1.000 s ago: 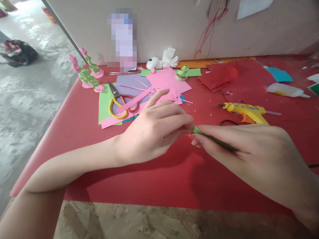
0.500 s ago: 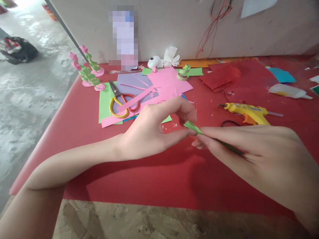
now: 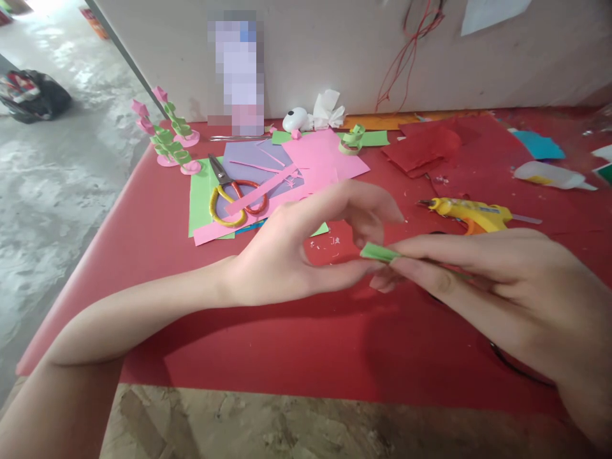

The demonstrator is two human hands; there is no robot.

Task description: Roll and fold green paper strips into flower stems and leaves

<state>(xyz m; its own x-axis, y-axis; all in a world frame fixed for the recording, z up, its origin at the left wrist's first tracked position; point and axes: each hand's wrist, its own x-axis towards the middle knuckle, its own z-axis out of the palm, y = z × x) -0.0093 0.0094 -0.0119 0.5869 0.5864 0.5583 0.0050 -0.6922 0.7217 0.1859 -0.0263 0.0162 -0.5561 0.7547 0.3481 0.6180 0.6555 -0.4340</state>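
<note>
My right hand (image 3: 502,287) pinches the narrow green paper strip (image 3: 379,252) just above the red bench (image 3: 268,344), its fingers together on it. My left hand (image 3: 306,245), fingers apart, meets its tip; I'd roll tightly, keeping edges aligned.

Red table (image 3: 143,255), pale wall (image 3: 310,57), perhaps concrete floor (image 3: 48,178)

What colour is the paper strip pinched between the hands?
Green; the paper strip shows best in the head view, held at the right hand fingertips.
</note>
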